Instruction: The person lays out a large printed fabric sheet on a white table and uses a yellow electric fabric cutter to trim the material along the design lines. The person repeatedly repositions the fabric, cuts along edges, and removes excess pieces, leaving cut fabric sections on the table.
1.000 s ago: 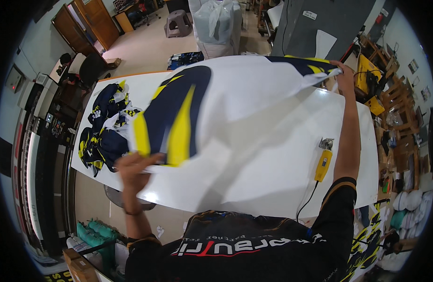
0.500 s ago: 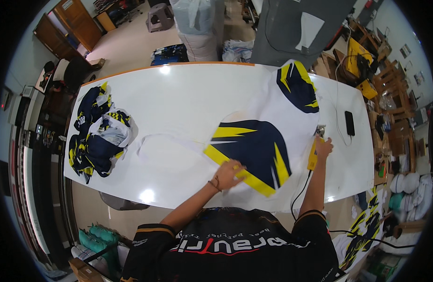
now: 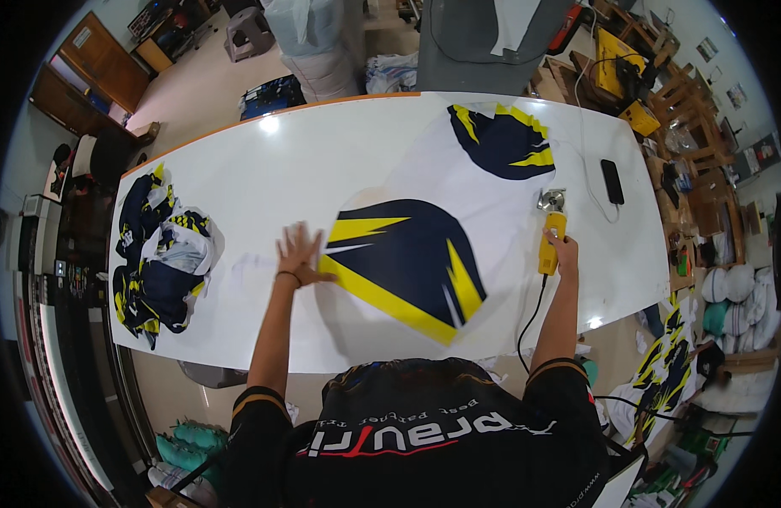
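A sheet of white fabric (image 3: 429, 173) printed with navy and yellow panels lies on the white table. The larger printed panel (image 3: 399, 262) is in front of me; a smaller panel (image 3: 502, 146) lies farther off to the right. My left hand (image 3: 301, 256) is spread flat at the left corner of the large panel, its thumb by the yellow border. At the right edge of the white fabric, my right hand (image 3: 565, 251) is wrapped around the yellow body of an electric cloth cutter (image 3: 554, 227). The cutter's metal head points away from me, and its cord trails toward me.
A crumpled pile of navy, yellow and white fabric (image 3: 164, 271) sits at the table's left end. A phone (image 3: 612, 181) with a white cable lies at the right. Printed fabric pieces (image 3: 661, 364) hang low at the right. Wrapped bundles (image 3: 318, 51) stand beyond the table.
The view has shifted. My left hand has moved left off the yellow border, fingers now spread. The fabric has slid left a little, and the cutter has moved slightly farther from me.
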The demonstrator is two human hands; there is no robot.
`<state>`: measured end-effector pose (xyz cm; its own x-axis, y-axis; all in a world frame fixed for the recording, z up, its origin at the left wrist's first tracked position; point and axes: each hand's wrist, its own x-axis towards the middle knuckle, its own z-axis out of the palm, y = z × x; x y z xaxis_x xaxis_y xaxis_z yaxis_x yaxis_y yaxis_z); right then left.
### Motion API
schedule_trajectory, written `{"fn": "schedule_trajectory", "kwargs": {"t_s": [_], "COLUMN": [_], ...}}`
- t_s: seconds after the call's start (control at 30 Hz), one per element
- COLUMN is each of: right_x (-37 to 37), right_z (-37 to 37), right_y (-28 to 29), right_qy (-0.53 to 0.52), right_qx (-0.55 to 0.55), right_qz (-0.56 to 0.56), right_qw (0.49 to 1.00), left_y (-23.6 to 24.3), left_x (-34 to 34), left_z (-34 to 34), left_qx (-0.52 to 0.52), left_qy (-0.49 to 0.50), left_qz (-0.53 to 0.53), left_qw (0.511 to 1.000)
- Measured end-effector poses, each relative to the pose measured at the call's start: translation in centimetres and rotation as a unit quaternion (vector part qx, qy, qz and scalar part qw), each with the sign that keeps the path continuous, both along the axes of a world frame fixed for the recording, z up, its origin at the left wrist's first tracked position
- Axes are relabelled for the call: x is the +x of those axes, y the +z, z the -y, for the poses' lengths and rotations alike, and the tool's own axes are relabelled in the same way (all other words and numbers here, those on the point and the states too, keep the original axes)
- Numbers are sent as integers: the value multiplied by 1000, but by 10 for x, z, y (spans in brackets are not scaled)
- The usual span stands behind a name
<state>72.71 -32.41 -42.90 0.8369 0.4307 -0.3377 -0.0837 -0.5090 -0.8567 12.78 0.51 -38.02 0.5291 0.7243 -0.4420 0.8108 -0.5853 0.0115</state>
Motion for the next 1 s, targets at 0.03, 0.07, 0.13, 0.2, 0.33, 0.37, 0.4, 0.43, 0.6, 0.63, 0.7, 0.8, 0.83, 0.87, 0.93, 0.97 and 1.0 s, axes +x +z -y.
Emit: {"fn": "schedule_trajectory", "kwargs": {"t_s": [0.03, 0.07, 0.13, 0.2, 0.33, 0.37, 0.4, 0.43, 0.6, 0.63, 0.7, 0.8, 0.83, 0.87, 0.93, 0.97, 1.0], "right_x": [-1, -2, -4, -9, -38, -57, -75, -89, -187, -207, -243, -291, -304, -314, -330, -336, -342], "right_z": [-2, -6, -9, -8, 0, 8, 17, 26, 77, 86, 106, 123, 126, 128, 129, 129, 128], "right_y": [-2, -4, -7, -5, 12, 14, 18, 22, 30, 30, 40, 60, 69, 76, 89, 95, 98], "right_qy": [-12, -29, -48, -59, -63, -61, -43, -43, -3, 3, 52, 98, 112, 135, 180, 207, 223], "right_qx": [-27, -51, -71, -67, 67, 137, 211, 205, 84, 62, 13, -56, -62, -109, -178, -205, -226], "right_qz": [22, 32, 43, 41, -33, -80, -127, -171, -75, -50, -5, 33, 40, 69, 115, 139, 160], "right_qw": [999, 998, 995, 995, 995, 985, 968, 963, 994, 997, 999, 993, 991, 982, 961, 946, 935], "left_y": [3, 5, -2, -13, -25, -23, -22, -22, -27, -30, -36, -43, -45, -46, -48, -48, -48], "left_x": [-14, -24, -22, -6, 38, 40, 39, 36, 13, 9, 1, -3, -3, -2, -1, -1, -2], "left_z": [-7, -14, -4, 27, 150, 171, 183, 197, 217, 218, 216, 212, 211, 211, 211, 212, 212], "left_qx": [28, 69, 105, 124, 66, 75, 32, 20, 33, 40, 50, 82, 91, 100, 93, 96, 103], "left_qy": [35, 65, 103, 126, 9, -23, -4, 4, 4, -7, -13, -22, -21, -21, -17, -17, -16], "left_qz": [-48, -105, 70, 252, 300, 279, 247, 236, 208, 216, 239, 254, 253, 246, 253, 257, 259], "left_qw": [998, 990, 987, 952, 952, 957, 969, 972, 978, 975, 970, 964, 963, 964, 963, 961, 960]}}
